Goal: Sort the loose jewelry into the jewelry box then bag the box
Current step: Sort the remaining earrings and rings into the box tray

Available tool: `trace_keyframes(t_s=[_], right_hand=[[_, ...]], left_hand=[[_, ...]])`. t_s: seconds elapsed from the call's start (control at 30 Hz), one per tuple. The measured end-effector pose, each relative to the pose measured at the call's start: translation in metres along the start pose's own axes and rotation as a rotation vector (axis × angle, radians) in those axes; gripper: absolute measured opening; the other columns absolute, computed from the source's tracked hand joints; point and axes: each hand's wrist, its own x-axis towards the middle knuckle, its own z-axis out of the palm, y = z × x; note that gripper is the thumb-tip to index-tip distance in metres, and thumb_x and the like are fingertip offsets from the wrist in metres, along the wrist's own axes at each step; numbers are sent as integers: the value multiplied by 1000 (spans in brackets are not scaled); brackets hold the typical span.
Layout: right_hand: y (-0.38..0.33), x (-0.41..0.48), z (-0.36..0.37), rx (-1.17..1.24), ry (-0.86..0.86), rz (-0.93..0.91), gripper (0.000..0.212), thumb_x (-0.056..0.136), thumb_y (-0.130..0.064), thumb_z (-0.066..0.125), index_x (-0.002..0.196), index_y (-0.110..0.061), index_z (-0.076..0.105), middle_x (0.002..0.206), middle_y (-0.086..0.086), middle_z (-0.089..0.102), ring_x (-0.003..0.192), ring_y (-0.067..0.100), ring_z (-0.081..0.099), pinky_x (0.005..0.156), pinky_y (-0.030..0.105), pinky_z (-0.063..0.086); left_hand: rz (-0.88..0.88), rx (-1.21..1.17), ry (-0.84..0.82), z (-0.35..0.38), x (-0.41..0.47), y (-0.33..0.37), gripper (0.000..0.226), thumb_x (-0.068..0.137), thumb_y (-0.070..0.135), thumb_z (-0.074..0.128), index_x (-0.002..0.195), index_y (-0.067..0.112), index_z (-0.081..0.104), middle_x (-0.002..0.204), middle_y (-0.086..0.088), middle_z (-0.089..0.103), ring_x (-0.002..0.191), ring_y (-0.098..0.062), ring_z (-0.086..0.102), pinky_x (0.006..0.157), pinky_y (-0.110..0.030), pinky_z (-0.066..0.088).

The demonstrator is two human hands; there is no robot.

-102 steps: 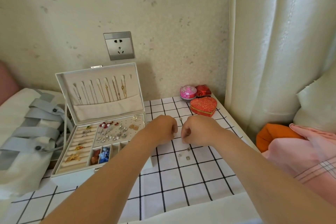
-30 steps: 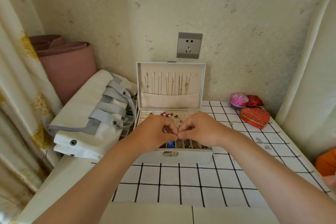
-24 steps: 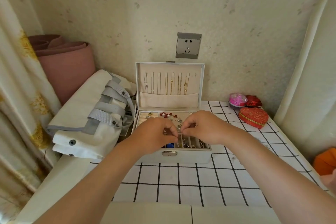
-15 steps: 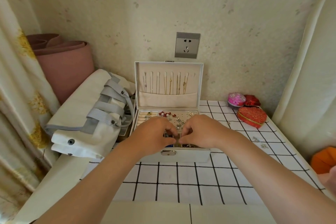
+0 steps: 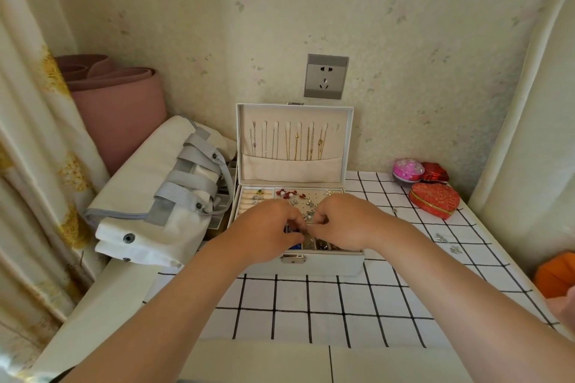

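both hands working over the open jewelry box

you are holding your left hand (image 5: pixel 270 231) and right hand (image 5: pixel 344 221) together over the front compartments of the white jewelry box (image 5: pixel 323 264), fingertips curled in and nearly touching each other. whether they are pinching a small piece between them is too small to tell. the box is sitting open on the checked tablecloth (image 5: pixel 311 311), directly under your hands, its lid (image 5: pixel 294 146) standing upright against the wall with thin chains hanging inside. earrings are showing in the tray just beyond your knuckles. a few loose silver pieces (image 5: pixel 441 238) are lying on the cloth to your right, well apart from your right hand. the white bag with grey straps (image 5: pixel 161 196) is lying just beside the box on your left. a red heart-shaped box (image 5: pixel 434 199) is sitting near the wall on the right.
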Motion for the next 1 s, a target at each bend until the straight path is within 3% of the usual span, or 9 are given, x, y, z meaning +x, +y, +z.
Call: trace_keyframes(t_s=[0.1,0.27,0.4,0.57,0.9,1.0], right_hand=[[1,4,0,100,51,-19,37,92,-43,62,76,-10,69,68,10,61,58,15,51,59,32,42],[-1,7,7,94,-2,-39,20,91,-40,67,81,-25,74,82,-1,71,77,18,65,76,39,55],[-4,3,5,62,-6,-64,7,86,-35,71,87,-33,78,86,-15,70,84,6,64,80,33,55],[-6,0,9,48,-19,-88,10,86,-35,70,90,-34,78,87,-19,70,84,3,63,80,29,55],[62,-31,-23,299,281,-3,9,88,-25,74,95,-29,77,91,-17,69,88,-3,63,77,15,46],[95,-45,-24,259,306,55,10,87,-25,73,93,-33,75,91,-16,69,87,-3,63,76,19,47]], left_hand=[[5,32,26,1,0,-2,20,87,29,70,107,29,72,98,7,57,85,-6,53,78,-25,47],[30,53,9,1,0,-4,21,86,32,71,106,26,73,99,6,60,94,-9,52,85,-33,47],[29,58,1,1,-1,-5,23,84,33,72,106,26,73,99,6,60,96,-9,52,87,-32,47],[36,43,4,0,-1,-5,20,84,30,71,104,27,74,92,11,60,93,-6,52,85,-30,48],[26,28,139,11,12,24,24,89,39,66,111,34,66,99,19,57,96,-3,51,88,-28,47],[67,14,138,23,26,48,26,91,39,64,116,34,64,103,19,58,97,-2,50,88,-24,46]])
